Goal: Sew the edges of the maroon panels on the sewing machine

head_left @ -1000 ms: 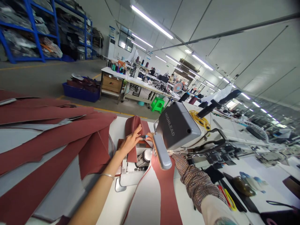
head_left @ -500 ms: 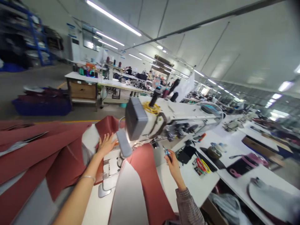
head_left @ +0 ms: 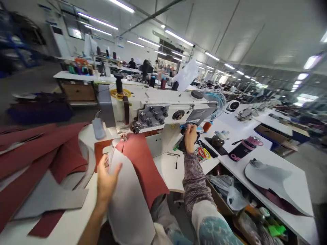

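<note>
A white sewing machine (head_left: pixel 163 109) stands across the table. A dark red piece with grey backing (head_left: pixel 135 170) lies under its needle and hangs toward me. My left hand (head_left: pixel 105 180) grips the left edge of this piece, thumb on the grey side. My right hand (head_left: pixel 190 136), in a checked sleeve, is raised against the front of the machine's arm, its fingers closed on small blue-handled snips (head_left: pixel 192 125).
More dark red and grey cut pieces (head_left: pixel 38 160) are heaped on the table at my left. Scissors with red and yellow handles (head_left: pixel 203 153), a dark bottle with a pink lid (head_left: pixel 242 149), a small fan (head_left: pixel 216 102) and a grey piece (head_left: pixel 268 177) lie at the right. Other people work at the far tables.
My view has swung right. My left hand has left the fabric behind the needle and come back to grip the near piece. My right hand has risen with the snips to the machine's front.
</note>
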`<state>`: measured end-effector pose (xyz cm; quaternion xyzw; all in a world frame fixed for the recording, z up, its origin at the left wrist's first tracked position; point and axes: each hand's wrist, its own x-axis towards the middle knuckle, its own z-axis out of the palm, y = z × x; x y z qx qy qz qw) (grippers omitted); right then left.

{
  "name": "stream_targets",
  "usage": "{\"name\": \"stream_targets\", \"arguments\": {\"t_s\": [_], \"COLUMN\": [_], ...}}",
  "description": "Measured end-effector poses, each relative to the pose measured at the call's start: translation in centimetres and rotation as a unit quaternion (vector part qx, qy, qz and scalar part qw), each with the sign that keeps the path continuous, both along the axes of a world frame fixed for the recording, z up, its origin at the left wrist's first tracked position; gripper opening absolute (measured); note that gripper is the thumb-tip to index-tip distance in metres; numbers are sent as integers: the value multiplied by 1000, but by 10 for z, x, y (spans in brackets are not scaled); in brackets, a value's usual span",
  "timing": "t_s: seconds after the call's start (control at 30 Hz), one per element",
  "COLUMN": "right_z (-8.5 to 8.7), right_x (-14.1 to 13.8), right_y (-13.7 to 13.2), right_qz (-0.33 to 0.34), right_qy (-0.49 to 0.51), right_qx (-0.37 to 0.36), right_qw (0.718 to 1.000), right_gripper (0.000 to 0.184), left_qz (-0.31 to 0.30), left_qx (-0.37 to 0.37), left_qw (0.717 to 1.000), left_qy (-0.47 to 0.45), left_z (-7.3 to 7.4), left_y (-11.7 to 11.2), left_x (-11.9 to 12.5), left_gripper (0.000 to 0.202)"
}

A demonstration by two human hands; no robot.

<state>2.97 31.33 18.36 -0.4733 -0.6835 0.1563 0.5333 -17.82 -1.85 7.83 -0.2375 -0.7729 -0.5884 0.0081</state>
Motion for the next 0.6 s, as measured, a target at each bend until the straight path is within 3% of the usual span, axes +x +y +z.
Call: {"name": "stream_targets", "arguments": {"t_s": [0.07,0.13,0.17,0.2,0.23,0.27,0.3,0.33,0.37,0.5,0.6], "right_z": [-27,-66,-87,-107,-124,-137,-145,-150,-151,-142,-140], "right_x": [-5,-9,-10,-9,-7,-4,1,5,10,22,25], "right_y": [-20,-60,-84,-109,-133,-155,-173,-188,-199,-220,-228], "right_qz": [74,210,295,396,492,553,576,589,590,609,620], "right_qy": [-17,-45,-52,-63,-59,-24,1,10,19,57,107], "right_qx": [-51,-176,-248,-331,-401,-455,-499,-536,-561,-604,-621], "right_qw": [996,961,921,854,770,698,647,605,580,512,468], "right_gripper": [53,56,55,55,54,57,61,64,66,71,74], "left_qz": [43,65,65,63,58,56,54,48,38,-47,-123], "left_qx": [-43,-105,-132,-152,-166,-175,-180,-182,-181,-103,-6], "left_qw": [997,988,984,982,981,981,981,982,983,978,945], "left_qy": [53,97,101,95,82,65,44,19,-10,-175,-302], "left_z": [-18,-33,-39,-46,-51,-56,-59,-61,-62,-55,-42], "left_y": [-3,5,9,12,13,11,6,-1,-11,-53,-77], "left_x": [59,99,112,119,124,127,128,131,134,153,163], "left_gripper": [97,105,106,106,106,106,107,109,110,109,104]}}
